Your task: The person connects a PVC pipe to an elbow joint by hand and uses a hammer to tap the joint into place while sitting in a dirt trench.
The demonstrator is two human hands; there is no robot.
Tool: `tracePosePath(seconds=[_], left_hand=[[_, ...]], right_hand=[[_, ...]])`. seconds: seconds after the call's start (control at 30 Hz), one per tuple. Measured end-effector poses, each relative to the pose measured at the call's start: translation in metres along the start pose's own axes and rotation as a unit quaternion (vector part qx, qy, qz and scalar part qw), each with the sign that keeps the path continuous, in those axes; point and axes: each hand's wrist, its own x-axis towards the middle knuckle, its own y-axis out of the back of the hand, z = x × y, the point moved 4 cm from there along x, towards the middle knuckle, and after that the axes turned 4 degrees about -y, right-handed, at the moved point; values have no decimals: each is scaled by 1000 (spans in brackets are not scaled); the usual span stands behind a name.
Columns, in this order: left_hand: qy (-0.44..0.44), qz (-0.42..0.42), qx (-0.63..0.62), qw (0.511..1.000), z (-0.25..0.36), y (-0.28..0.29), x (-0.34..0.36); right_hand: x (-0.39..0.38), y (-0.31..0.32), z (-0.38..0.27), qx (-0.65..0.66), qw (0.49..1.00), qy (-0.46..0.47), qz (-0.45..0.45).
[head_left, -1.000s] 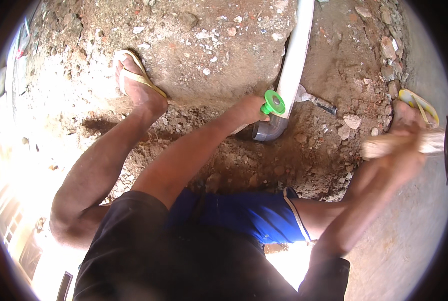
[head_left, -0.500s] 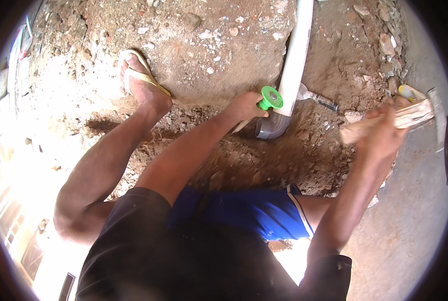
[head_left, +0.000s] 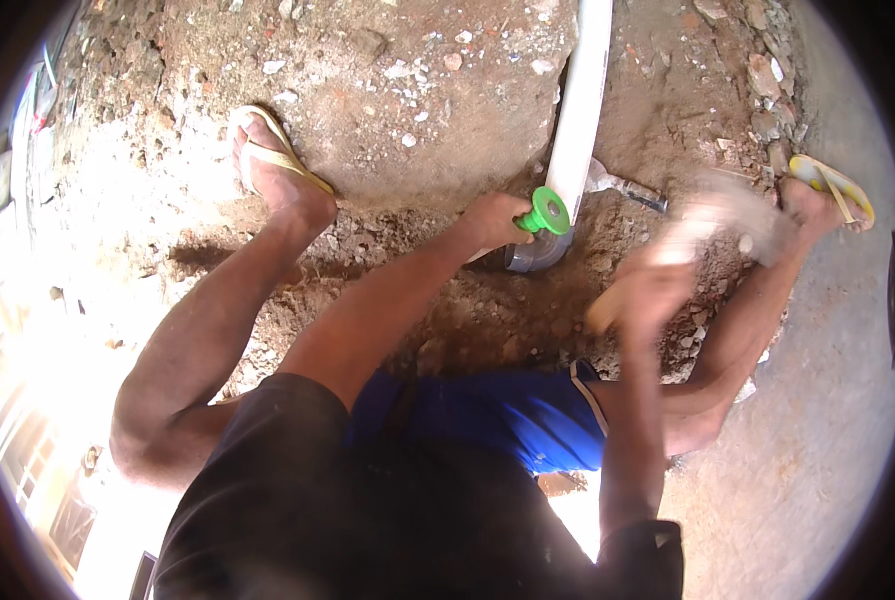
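My left hand (head_left: 492, 221) is closed around a chisel, its round green hand guard (head_left: 548, 211) tilted up toward the right. Beside it runs a white pipe (head_left: 579, 110), ending in a dark grey elbow (head_left: 537, 256) just below the guard. The chisel's tip is hidden behind my left hand and wrist. To the right, my right hand (head_left: 657, 292) grips a hammer by its wooden handle (head_left: 604, 309). Motion smears the hammer's head (head_left: 750, 213), which is raised in front of my right foot, apart from the chisel.
A trench of broken soil (head_left: 497, 320) crosses in front of my blue shorts. Right of the pipe lies a dirty pale pipe piece (head_left: 627, 188) with a dark end. A sandalled left foot (head_left: 275, 165) rests on rubble; smooth concrete (head_left: 807, 400) borders the right side.
My right hand has swung the hammer leftward from the far right toward the chisel, uncovering my right foot. The left hand still holds the chisel at nearly the same spot.
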Motion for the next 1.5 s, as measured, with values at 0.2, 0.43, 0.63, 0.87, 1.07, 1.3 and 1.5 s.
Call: tracePosePath(seconds=[0.2,0.43,0.63,0.87,1.07,1.3,1.5], left_hand=[[-37,33,-3,999,-19,-5,-11],[-17,-27,119,992,-15,-4,-6],[-1,19,87,996,-64,-17,-13],[150,-35,-177,972,-106,64,-52],[-7,25,10,1000,-26,92,-81],[7,7,80,997,3,62,-49],[-43,4,20,999,-32,23,-28]], right_hand=[[-20,-17,-18,32,952,-207,-225],[-56,-40,43,-84,957,-178,-213],[-61,-65,36,-70,924,-235,-294],[-56,-52,42,-26,916,-265,-301],[-63,-38,27,58,932,-258,-248],[-54,-32,7,60,934,-240,-258],[-50,-27,-13,67,938,-226,-256]])
